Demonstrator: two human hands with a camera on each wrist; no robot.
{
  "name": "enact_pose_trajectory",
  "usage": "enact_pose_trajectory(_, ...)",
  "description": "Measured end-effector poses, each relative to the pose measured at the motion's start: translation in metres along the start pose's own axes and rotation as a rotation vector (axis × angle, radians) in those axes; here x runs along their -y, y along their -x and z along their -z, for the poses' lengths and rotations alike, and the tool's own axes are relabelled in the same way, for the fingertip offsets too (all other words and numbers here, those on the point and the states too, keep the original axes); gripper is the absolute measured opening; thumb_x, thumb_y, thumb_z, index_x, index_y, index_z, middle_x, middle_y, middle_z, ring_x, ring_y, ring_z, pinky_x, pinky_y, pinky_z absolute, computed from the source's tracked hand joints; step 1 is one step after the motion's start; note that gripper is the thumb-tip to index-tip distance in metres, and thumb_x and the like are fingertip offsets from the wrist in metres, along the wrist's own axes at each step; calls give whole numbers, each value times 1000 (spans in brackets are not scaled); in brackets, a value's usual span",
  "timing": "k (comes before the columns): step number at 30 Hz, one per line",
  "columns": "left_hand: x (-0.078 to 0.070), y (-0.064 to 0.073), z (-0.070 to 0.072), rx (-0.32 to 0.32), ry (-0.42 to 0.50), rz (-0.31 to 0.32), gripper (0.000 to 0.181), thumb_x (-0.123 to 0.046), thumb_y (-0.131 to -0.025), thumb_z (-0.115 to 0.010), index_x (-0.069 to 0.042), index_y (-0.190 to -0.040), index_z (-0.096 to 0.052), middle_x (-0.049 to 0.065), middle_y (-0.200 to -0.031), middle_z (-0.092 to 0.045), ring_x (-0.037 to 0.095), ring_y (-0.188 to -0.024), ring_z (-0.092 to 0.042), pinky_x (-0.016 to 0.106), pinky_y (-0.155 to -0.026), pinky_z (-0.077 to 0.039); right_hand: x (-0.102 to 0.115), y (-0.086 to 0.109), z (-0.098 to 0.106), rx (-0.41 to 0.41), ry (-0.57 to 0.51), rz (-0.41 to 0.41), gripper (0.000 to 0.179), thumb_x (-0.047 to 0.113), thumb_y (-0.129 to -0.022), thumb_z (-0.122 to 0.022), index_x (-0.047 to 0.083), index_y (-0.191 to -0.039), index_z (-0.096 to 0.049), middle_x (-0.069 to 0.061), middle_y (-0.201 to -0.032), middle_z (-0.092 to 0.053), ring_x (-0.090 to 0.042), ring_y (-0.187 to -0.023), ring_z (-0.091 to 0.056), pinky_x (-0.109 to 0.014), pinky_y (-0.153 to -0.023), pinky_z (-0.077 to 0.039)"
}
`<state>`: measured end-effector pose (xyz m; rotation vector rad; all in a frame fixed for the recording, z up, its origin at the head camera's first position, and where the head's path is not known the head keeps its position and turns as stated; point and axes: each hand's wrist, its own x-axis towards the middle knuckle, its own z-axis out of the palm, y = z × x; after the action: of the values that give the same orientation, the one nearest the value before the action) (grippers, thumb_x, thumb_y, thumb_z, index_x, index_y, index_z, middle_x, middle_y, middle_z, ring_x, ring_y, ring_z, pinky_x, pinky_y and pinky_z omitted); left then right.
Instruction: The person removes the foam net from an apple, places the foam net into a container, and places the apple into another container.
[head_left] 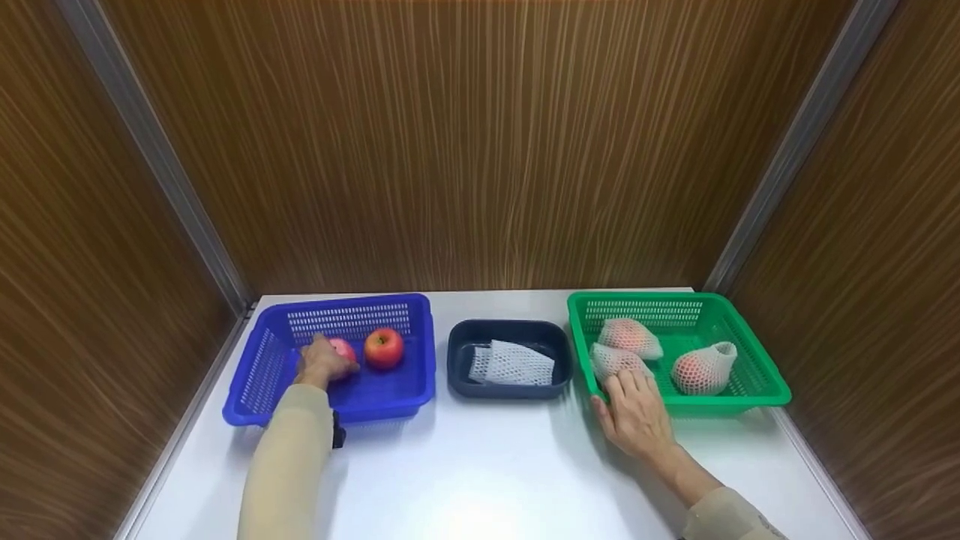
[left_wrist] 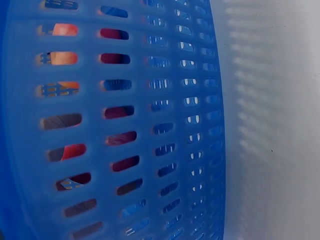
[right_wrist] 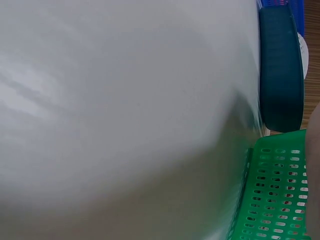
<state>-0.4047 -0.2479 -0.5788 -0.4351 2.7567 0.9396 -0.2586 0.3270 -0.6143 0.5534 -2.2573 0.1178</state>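
You've got wood-grain walls (head_left: 480,150) on 3 sides, then the white table (head_left: 465,457) below. On it, to your L, sits the blue basket (head_left: 375,413), to your R the green basket (head_left: 645,297), and btwn them, just beside the green one, the dark tray (head_left: 510,391). Here's your L hand (head_left: 324,363), down inside the blue basket, covering part of the L apple (head_left: 344,349); can't tell if the fingers are curled round it, and the L wrist cam gets only bits of red thru the basket slots. Your R hand (head_left: 636,412) is at the green basket's near L corner: fingers side by side, slightly bent over the rim, tips at the near netted fruit (head_left: 619,360), thumb apart by the corner; can't tell if they're gripping, & the R wrist cam gets only a blurred sliver. White net sleeves (head_left: 521,365) lie in the dark tray. Two more netted: far netted fruit (head_left: 631,336) touching the near one, R netted fruit (head_left: 703,371) apart w/ its net end sticking out. Last, the R apple (head_left: 384,349), bare, stem end up, in the blue basket just beside your L hand.
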Motion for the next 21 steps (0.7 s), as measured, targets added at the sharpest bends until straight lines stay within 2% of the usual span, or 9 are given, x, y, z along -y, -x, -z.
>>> enact_pose_trajectory(6, 45, -75, -31, -19, -16, -29, 136, -47, -68, -103, 9, -165, -25, 49, -157, -45, 66, -151, -47, 72, -127, -43, 1, 0, 0, -24, -5, 6, 39, 40, -112, -50, 6, -93, -55, -10, -87, -49, -33, -82, -48, -49, -80, -42)
enact_pose_trajectory(8, 56, -89, -36, -27, -27, -44, 142, -53, -64, -104, 9, -166, -25, 49, -155, -47, 67, -150, -48, 72, -126, -44, 1, 0, 0, -31, -7, 12, 40, 40, -112, -50, 6, -92, -55, -11, -86, -49, -33, -81, -48, -49, -79, -42)
enact_pose_trajectory(10, 58, -91, -36, -37, -38, -52, 143, -54, -63, -104, 9, -165, -27, 49, -154, -49, 66, -150, -49, 72, -125, -45, 1, 0, 0, -39, -11, 16, 41, 40, -113, -49, 6, -91, -55, -11, -85, -49, -33, -80, -48, -49, -78, -42)
enact_pose_trajectory(12, 54, -82, -33, -42, -40, -51, 142, -52, -65, -104, 9, -166, -26, 49, -153, -50, 65, -149, -49, 71, -126, -45, 1, 0, -1, -49, -17, 18, 42, 41, -113, -48, 5, -91, -55, -12, -85, -50, -34, -80, -48, -49, -78, -42)
enact_pose_trajectory(15, 30, -43, -16, -24, -49, -35, 132, -40, -73, -101, 12, -167, -24, 50, -155, -48, 65, -152, -47, 70, -128, -42, 1, 0, -1, -49, -23, 15, 43, 41, -114, -48, 5, -91, -55, -12, -85, -50, -34, -80, -48, -49, -78, -42)
enact_pose_trajectory(19, 0, 10, 7, -12, -49, -26, 114, -30, -81, -96, 14, -161, -28, 51, -156, -46, 66, -151, -48, 69, -129, -42, 1, 0, 0, -18, -24, 2, 40, 41, -113, -49, 7, -92, -55, -11, -85, -49, -33, -80, -48, -49, -79, -41)
enact_pose_trajectory(21, -6, 24, 12, -25, -52, -29, 106, -30, -83, -94, 13, -158, -33, 50, -155, -47, 65, -150, -50, 69, -129, -42, 1, 0, 1, -5, -22, -3, 38, 40, -111, -50, 7, -93, -55, -11, -86, -49, -33, -80, -47, -49, -80, -41)
